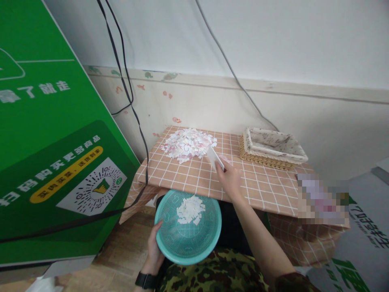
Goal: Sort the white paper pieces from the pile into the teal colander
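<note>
My left hand point(155, 247) grips the left rim of a teal plastic colander point(188, 239), held below the table's front edge. White paper scraps point(191, 209) lie inside it, toward its far side. Over the table, my right hand point(228, 178) is closed on a flat white card point(215, 159), tilted, its far end at the right edge of a heap of paper scraps point(188, 144). Those scraps are white with some pink, spread on the checked tablecloth point(188, 174). My right fingertips are partly hidden behind the card.
A wicker basket point(267, 162) with a cloth lining stands at the table's back right. A large green panel point(60, 134) rises on the left, with a black cable point(139, 121) hanging before it. A blurred-out item point(322, 198) lies at the table's right end. The wall closes the back.
</note>
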### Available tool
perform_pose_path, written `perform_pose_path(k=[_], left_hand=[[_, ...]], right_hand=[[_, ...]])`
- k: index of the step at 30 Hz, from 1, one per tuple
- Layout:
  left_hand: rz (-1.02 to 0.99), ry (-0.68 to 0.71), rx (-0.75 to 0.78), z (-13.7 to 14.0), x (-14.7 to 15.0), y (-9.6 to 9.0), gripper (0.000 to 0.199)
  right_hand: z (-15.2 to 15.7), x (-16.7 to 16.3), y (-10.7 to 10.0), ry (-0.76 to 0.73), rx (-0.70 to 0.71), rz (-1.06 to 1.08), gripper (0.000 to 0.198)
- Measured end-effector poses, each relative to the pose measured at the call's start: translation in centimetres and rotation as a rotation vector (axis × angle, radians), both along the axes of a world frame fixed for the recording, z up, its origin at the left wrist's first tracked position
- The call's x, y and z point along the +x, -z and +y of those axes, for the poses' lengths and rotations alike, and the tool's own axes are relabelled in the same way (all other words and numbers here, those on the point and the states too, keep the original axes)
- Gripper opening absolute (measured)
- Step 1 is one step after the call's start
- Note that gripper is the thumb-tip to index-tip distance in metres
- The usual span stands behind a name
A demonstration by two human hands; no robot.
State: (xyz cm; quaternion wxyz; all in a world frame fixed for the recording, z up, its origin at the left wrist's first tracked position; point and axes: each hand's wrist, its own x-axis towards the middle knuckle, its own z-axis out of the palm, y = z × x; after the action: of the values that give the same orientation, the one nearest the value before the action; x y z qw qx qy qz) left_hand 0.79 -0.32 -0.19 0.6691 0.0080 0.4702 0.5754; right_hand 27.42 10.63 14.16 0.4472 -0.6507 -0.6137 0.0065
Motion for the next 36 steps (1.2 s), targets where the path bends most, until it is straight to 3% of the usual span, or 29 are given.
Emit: perform_pose_path(k=[11,18,36], left_hand=[[0.01,-0.003,0.008,0.0,0.2,-0.5,0.019],[-0.007,-0.003,0.046,-0.1,0.2,-0.7,0.018],[0.0,0.002,0.021,-0.1,0.3,-1.0,0.021]], right_hand=[[3.3,0.3,-1.1,-0.297,-0.076,-0.097,0.032],[4.2,-1.3,-1.8,-0.379,-0.124,-0.183,0.028],[8.1,-0.9,-3.8,-0.682,-0.24,-0.065,0.034]])
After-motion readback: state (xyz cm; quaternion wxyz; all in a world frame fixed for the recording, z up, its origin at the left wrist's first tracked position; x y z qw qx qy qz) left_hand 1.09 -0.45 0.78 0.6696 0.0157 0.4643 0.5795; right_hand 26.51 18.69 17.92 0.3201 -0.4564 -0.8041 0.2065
